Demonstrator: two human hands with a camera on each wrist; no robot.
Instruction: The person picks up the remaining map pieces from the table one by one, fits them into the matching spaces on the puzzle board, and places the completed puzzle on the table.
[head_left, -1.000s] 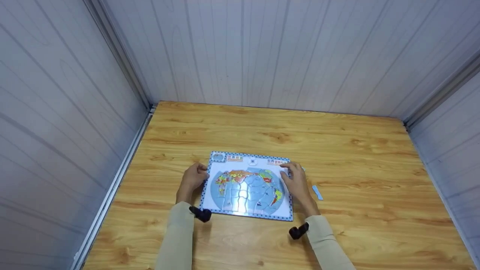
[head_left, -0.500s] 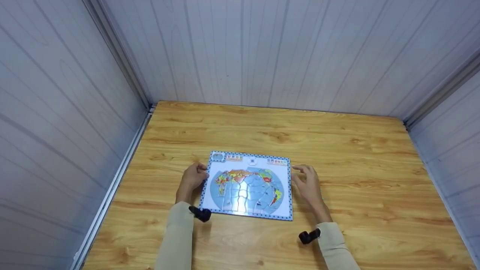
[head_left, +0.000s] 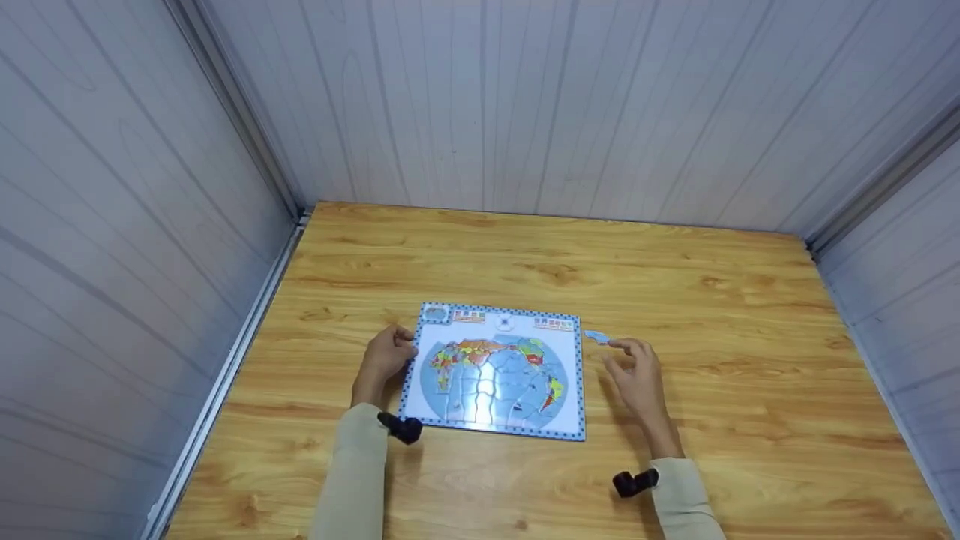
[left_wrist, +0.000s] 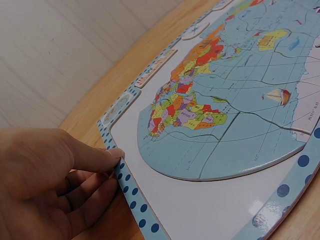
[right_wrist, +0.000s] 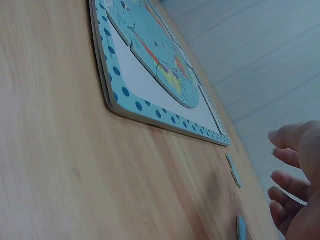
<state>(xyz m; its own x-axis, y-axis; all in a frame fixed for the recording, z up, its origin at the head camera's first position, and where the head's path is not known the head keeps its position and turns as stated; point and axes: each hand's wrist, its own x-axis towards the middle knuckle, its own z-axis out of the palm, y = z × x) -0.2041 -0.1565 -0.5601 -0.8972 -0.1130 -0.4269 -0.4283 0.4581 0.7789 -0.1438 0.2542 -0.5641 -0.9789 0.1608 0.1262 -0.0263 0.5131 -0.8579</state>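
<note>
A world map jigsaw puzzle board with a dotted blue border lies on the wooden table. At its left edge, my left hand pinches the border; in the left wrist view the thumb is on top and the curled fingers sit at the side and below. Off the board's right side, my right hand hovers with loosely bent fingers and nothing between them. Its fingertips are right by a loose blue puzzle piece. The right wrist view shows a second loose puzzle piece nearer the hand, hidden in the head view.
The wooden table runs back to a pale panelled wall, with more panels at left and right. Black wrist cameras sit at both sleeves. Glare covers the lower middle of the map.
My right hand has moved right, from over the board's upper right edge to the table beside it, uncovering one loose piece and covering the other. The left hand has stayed put.
</note>
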